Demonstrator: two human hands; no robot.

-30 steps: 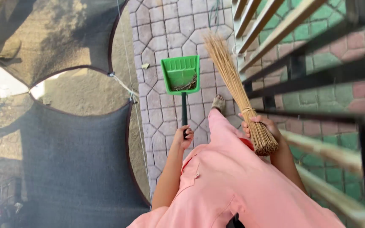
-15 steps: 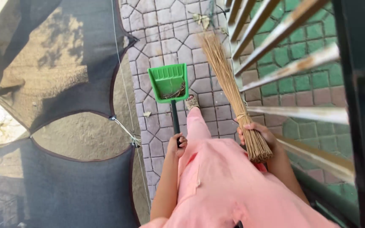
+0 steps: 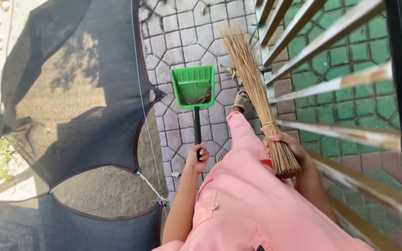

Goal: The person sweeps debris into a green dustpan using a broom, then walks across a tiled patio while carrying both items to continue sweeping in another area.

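Note:
My left hand (image 3: 197,158) grips the dark handle of a green dustpan (image 3: 193,86), which hangs out in front of me with a little dry debris in its tray. My right hand (image 3: 286,142) is closed around a bundled stick broom (image 3: 253,83) near its bound end, bristles pointing forward over the paving. I wear a pink garment (image 3: 252,200), and one sandalled foot (image 3: 242,101) steps ahead between dustpan and broom.
Grey paving stones (image 3: 187,42) run ahead, with dry leaves (image 3: 231,72) lying near the fence. A metal railing (image 3: 331,83) stands close on the right, green and red tiles behind it. Dark shade netting (image 3: 84,107) tied with cord stretches over sandy ground on the left.
I have walked forward along the paving; the netting slid back past me. My foot stepped ahead and the dustpan swung slightly right. Both hands kept their grips.

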